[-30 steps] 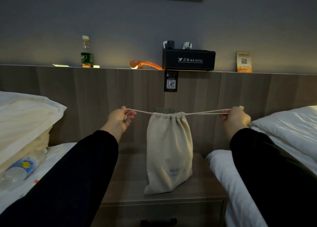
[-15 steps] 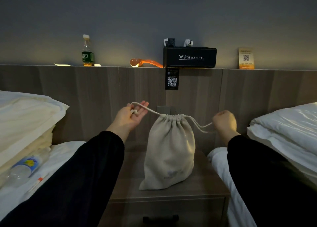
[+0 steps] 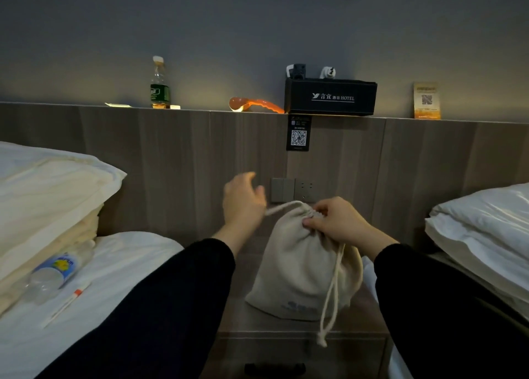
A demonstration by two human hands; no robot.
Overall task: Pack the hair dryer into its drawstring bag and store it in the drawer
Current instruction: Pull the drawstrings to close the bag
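A beige drawstring bag (image 3: 297, 270) stands bulging on the wooden nightstand (image 3: 237, 318), its mouth cinched tight. The hair dryer is not visible. My right hand (image 3: 335, 221) grips the gathered neck of the bag from the right. A loop of cord (image 3: 332, 292) hangs slack from that hand down past the nightstand's front edge. My left hand (image 3: 243, 201) hovers left of the bag's top, fingers loose and slightly blurred. The other cord runs from the neck up to its palm. Below, the drawer (image 3: 343, 355) is closed and its black handle (image 3: 274, 368) shows.
White beds flank the nightstand; the left one carries pillows, a water bottle (image 3: 54, 275) and a pen (image 3: 67, 304). On the headboard ledge stand a green-labelled bottle (image 3: 159, 88), an orange object (image 3: 254, 105), a black hotel box (image 3: 330, 98) and a card (image 3: 426, 101). Wall switches (image 3: 292, 189) sit behind the bag.
Both hands came inward from pulling the cords taut. The cords went slack, my left hand opened, and my right hand dropped its cord and took the bag's neck.
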